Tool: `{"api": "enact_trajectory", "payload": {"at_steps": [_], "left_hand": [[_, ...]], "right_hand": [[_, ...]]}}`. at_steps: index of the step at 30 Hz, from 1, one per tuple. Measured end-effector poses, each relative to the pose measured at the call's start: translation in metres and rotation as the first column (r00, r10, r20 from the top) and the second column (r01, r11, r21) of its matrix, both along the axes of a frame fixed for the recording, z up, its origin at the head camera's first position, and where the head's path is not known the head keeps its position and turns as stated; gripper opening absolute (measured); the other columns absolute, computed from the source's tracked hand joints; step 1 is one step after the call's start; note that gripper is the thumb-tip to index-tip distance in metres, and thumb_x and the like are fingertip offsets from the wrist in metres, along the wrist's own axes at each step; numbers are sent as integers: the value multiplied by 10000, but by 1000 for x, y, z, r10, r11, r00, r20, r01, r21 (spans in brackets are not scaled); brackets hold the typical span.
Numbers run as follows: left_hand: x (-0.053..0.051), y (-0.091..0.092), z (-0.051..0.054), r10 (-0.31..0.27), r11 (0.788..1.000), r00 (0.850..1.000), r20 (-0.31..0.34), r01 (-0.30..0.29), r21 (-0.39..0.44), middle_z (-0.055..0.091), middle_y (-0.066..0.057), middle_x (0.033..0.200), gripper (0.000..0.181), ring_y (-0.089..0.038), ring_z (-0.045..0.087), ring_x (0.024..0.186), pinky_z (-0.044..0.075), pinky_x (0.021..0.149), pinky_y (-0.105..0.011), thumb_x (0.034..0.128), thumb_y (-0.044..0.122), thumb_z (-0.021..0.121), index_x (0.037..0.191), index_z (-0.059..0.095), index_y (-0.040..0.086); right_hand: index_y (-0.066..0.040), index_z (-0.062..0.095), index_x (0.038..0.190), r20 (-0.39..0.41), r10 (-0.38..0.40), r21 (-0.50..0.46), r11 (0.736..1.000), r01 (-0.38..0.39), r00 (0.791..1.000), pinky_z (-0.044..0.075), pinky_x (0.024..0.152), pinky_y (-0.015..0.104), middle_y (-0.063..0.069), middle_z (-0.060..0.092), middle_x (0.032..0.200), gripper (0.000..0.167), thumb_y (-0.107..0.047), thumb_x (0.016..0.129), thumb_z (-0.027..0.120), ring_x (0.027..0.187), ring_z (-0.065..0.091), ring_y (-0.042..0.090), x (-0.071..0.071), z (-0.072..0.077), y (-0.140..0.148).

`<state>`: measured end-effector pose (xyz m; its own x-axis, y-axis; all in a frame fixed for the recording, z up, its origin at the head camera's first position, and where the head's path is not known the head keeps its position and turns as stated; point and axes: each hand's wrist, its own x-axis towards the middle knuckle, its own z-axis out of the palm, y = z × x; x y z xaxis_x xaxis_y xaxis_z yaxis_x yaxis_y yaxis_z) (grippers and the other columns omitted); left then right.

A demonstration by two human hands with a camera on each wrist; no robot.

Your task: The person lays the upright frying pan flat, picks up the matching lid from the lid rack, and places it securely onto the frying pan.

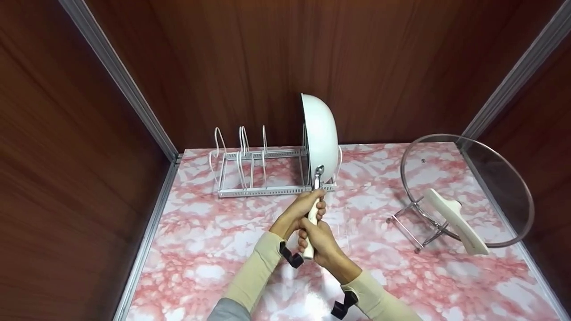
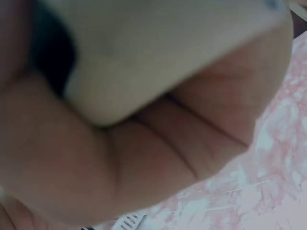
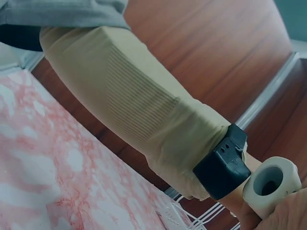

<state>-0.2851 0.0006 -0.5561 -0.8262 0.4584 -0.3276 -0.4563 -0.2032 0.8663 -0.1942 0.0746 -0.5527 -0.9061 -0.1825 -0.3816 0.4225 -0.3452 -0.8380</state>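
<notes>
A white pan [image 1: 323, 133] stands on its side at the right end of a white wire rack [image 1: 267, 191], its dark inner side facing left. Its cream handle [image 1: 313, 215] points toward me. Around the handle's upper part my left hand [image 1: 301, 207] is wrapped, with curled fingers also seen close up in the left wrist view. Just below it, my right hand [image 1: 322, 240] grips the handle nearer its end. The hollow handle end [image 3: 271, 184] shows in the right wrist view, beside the left sleeve [image 3: 144, 105].
At the right, a glass lid [image 1: 403, 171] with a cream grip [image 1: 459, 223] leans in a small metal stand [image 1: 408, 232]. Upright wire dividers [image 1: 241, 165] rise from the rack's left part. Brown wood panels [image 1: 267, 67] enclose the pink marbled table [image 1: 200, 249] at the back and sides.
</notes>
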Motion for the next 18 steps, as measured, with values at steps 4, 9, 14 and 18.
{"api": "enact_trajectory", "payload": {"at_steps": [4, 9, 14, 18], "left_hand": [[0, 2, 1, 28, 1000, 1000, -11, -28, -13, 442, 95, 607, 262, -39, 462, 464, 409, 433, -176, 1029, 234, 544, 785, 469, 175], [-1, 5, 1, 45, 999, 999, -7, -45, -23, 446, 84, 598, 214, -47, 458, 458, 413, 425, -184, 989, 202, 566, 798, 477, 162], [-1, 5, 0, 47, 999, 999, -9, -47, -20, 447, 80, 601, 180, -50, 454, 462, 412, 427, -187, 977, 191, 578, 830, 480, 158], [-2, 4, -2, 34, 999, 999, -17, -35, -22, 447, 80, 595, 188, -51, 452, 457, 410, 421, -194, 983, 191, 566, 817, 482, 162]], "right_hand": [[-97, 499, 843, -17, -8, -3, 1000, 8, 1000, 397, 407, 212, -77, 416, 576, 115, -78, 956, 518, 424, 407, 41, 0, 1, -1], [-97, 478, 861, -27, -23, 1, 1000, 23, 999, 393, 409, 209, -66, 421, 585, 112, -32, 943, 519, 431, 403, 42, 1, 0, 0], [-92, 468, 877, -22, -30, 6, 1000, 30, 999, 385, 403, 211, -62, 416, 573, 115, -8, 932, 524, 428, 397, 47, 2, -1, -1], [-95, 462, 877, -17, -28, 15, 999, 29, 999, 384, 402, 215, -58, 418, 570, 131, -3, 930, 540, 428, 396, 50, 2, -2, -2]]}}
